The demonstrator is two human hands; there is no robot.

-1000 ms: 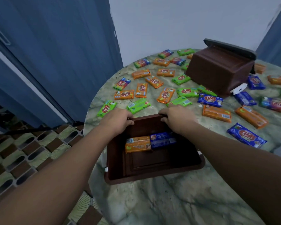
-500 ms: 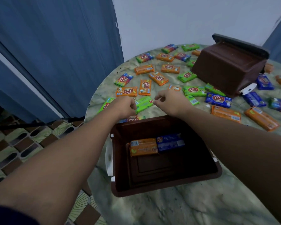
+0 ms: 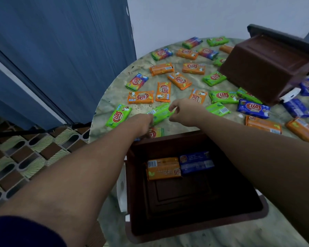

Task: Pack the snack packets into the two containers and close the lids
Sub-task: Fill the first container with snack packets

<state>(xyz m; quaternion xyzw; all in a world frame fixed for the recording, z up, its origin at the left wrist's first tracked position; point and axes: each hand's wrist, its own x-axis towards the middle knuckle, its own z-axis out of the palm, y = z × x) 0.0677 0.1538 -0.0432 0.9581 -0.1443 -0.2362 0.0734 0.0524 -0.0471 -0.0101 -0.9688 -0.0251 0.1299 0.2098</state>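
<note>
An open brown container [image 3: 185,235] sits on the table in front of me, holding an orange packet [image 3: 163,168] and a blue packet [image 3: 195,162] side by side. Just beyond its far rim, my right hand [image 3: 184,112] pinches the right end of a green snack packet [image 3: 161,113]. My left hand [image 3: 141,123] is curled, knuckles up, beside that packet's left end and over a multicoloured packet [image 3: 156,132]; its grip is hidden. A second brown container [image 3: 264,68] lies tipped at the far right with its dark lid [image 3: 282,37] behind it.
Several orange, green, blue and multicoloured packets lie scattered over the round marble table [image 3: 112,98]. The table's left edge [image 3: 95,122] drops to a tiled floor [image 3: 25,157]. A blue door [image 3: 61,50] stands at the left.
Both hands left the near container's far rim and reached forward over the loose packets. My right hand closed on the green packet. The view shifted so the container sits lower in frame.
</note>
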